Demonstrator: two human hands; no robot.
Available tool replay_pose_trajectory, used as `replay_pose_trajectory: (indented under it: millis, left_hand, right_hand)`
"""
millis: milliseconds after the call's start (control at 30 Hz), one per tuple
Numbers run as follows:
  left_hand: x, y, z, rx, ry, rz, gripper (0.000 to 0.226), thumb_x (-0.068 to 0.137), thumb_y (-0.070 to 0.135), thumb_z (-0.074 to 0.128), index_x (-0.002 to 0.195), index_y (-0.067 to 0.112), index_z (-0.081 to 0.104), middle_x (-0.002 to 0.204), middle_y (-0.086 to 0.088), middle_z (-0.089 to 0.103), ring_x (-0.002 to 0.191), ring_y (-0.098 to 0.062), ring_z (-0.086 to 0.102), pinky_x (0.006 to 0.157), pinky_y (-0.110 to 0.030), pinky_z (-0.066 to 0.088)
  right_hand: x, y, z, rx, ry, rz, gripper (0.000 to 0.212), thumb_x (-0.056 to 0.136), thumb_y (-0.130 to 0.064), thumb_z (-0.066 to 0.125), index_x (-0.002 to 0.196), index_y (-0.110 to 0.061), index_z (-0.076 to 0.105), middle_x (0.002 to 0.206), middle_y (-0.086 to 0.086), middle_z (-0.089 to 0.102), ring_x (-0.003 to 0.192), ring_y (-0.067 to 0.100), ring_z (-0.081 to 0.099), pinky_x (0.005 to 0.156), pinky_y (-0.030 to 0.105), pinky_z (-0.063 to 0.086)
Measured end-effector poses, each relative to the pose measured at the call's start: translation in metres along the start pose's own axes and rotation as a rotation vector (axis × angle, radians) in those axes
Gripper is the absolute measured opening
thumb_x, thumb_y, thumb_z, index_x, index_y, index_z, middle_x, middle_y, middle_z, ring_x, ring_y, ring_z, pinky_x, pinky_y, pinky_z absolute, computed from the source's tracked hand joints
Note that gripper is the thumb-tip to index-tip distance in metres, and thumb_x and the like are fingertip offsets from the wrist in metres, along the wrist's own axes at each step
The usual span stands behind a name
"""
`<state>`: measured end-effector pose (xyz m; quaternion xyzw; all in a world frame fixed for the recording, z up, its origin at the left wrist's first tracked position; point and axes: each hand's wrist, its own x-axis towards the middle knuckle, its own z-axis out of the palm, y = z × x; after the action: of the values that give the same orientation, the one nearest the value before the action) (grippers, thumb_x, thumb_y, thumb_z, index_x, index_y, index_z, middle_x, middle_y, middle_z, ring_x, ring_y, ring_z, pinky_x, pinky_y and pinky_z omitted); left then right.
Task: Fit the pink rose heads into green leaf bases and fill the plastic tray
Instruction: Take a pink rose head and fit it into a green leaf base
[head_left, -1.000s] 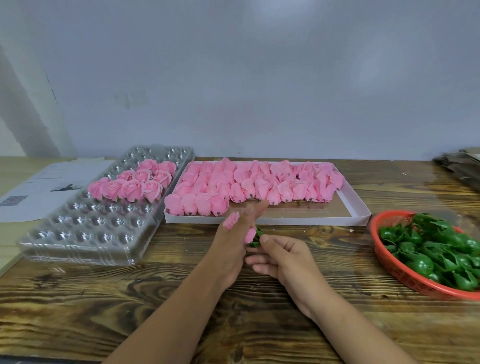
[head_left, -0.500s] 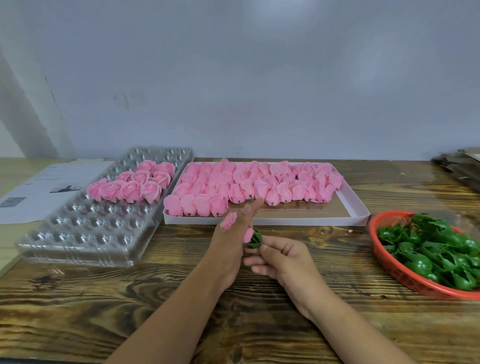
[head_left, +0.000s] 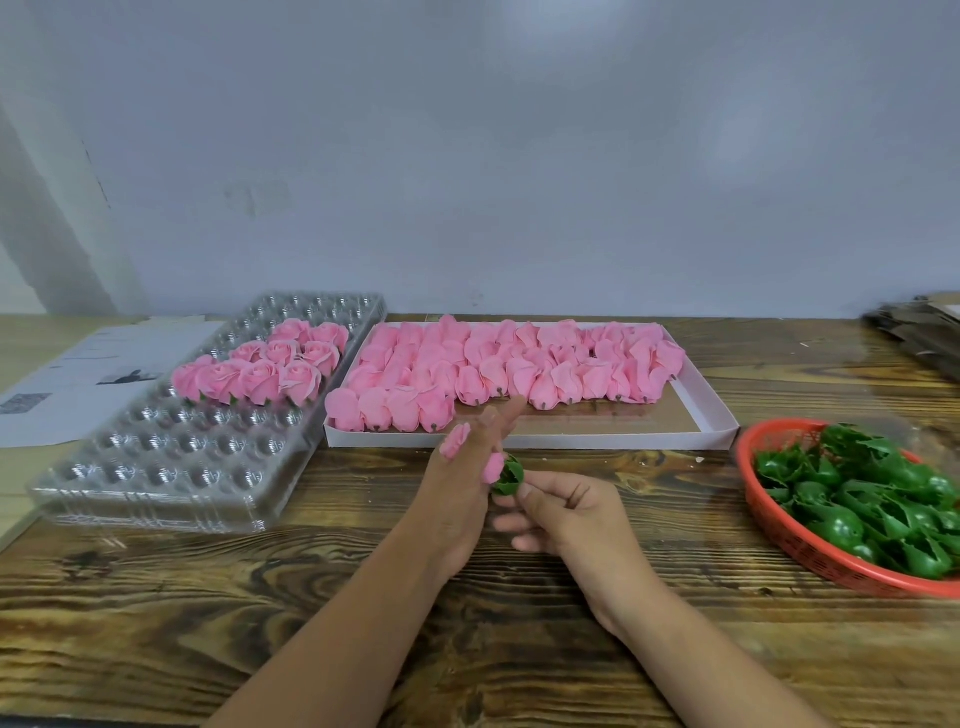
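While hands (head_left: 462, 499) work, red basket (head_left: 779, 535) sits right

Left hand (head_left: 462, 488) holds a pink rose head (head_left: 492, 466) against the green leaf base (head_left: 508, 474) (pinched by right hand (head_left: 566, 512)).

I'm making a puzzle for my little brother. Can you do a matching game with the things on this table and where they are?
Things:
1. finished roses
2. plain rose heads
3. leaf bases
4. paper

Places:
A. in the red basket
B. flat on the table's far left
C. in the clear tray
D. in the white box

Pairs: 1-C, 2-D, 3-A, 4-B
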<state>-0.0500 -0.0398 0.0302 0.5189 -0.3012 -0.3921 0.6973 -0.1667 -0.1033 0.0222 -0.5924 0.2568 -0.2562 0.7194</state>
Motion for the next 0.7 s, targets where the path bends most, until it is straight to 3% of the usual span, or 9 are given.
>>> replay_pose_trajectory:
  millis: [67, 167, 333, 567, 700]
  left_hand:
    - [0.002, 0.0, 0.0, -0.054, 0.018, -0.044, 0.04, 0.093, 0.064, 0.051, 0.118, 0.041, 0.074, 0.133, 0.022, 0.065, 0.126, 0.011, 0.053, 0.1, -0.024, 0.039]
    - [0.004, -0.001, 0.0, -0.122, 0.031, -0.086, 0.042, 0.09, 0.061, 0.051, 0.117, 0.038, 0.075, 0.135, 0.017, 0.065, 0.126, 0.007, 0.054, 0.095, -0.022, 0.04]
    - [0.01, -0.007, -0.006, -0.276, 0.033, -0.108, 0.047, 0.087, 0.057, 0.058, 0.118, 0.022, 0.065, 0.132, 0.015, 0.068, 0.126, -0.001, 0.058, 0.109, -0.03, 0.037]
    - [0.014, -0.01, -0.009, -0.335, 0.019, -0.133, 0.051, 0.077, 0.061, 0.071, 0.111, 0.025, 0.058, 0.131, 0.013, 0.069, 0.131, -0.007, 0.054, 0.116, -0.039, 0.035]
    - [0.014, -0.011, -0.009, -0.36, 0.018, -0.121, 0.045, 0.086, 0.056, 0.062, 0.118, 0.024, 0.055, 0.129, 0.013, 0.07, 0.131, -0.008, 0.055, 0.122, -0.044, 0.03]
  right_hand:
    - [-0.001, -0.001, 0.0, -0.007, 0.002, -0.006, 0.022, 0.097, -0.007, 0.058, 0.098, -0.019, 0.076, 0.088, 0.006, 0.078, 0.074, 0.016, 0.074, 0.054, 0.019, 0.054]
    - [-0.001, -0.001, 0.002, -0.03, 0.023, -0.025, 0.021, 0.096, -0.005, 0.059, 0.097, -0.016, 0.076, 0.084, 0.006, 0.078, 0.068, 0.013, 0.072, 0.052, 0.019, 0.053]
    - [0.0, 0.0, 0.003, -0.094, 0.087, -0.087, 0.017, 0.093, -0.003, 0.065, 0.083, -0.012, 0.076, 0.071, 0.008, 0.075, 0.06, 0.011, 0.068, 0.049, 0.019, 0.052]
    - [0.001, 0.003, 0.004, -0.118, 0.097, -0.143, 0.016, 0.095, -0.002, 0.06, 0.089, -0.009, 0.074, 0.07, 0.006, 0.073, 0.061, 0.014, 0.068, 0.05, 0.021, 0.053]
    - [0.0, 0.004, 0.003, -0.157, 0.104, -0.178, 0.014, 0.094, -0.002, 0.062, 0.091, -0.005, 0.075, 0.072, 0.016, 0.072, 0.062, 0.014, 0.068, 0.051, 0.022, 0.054]
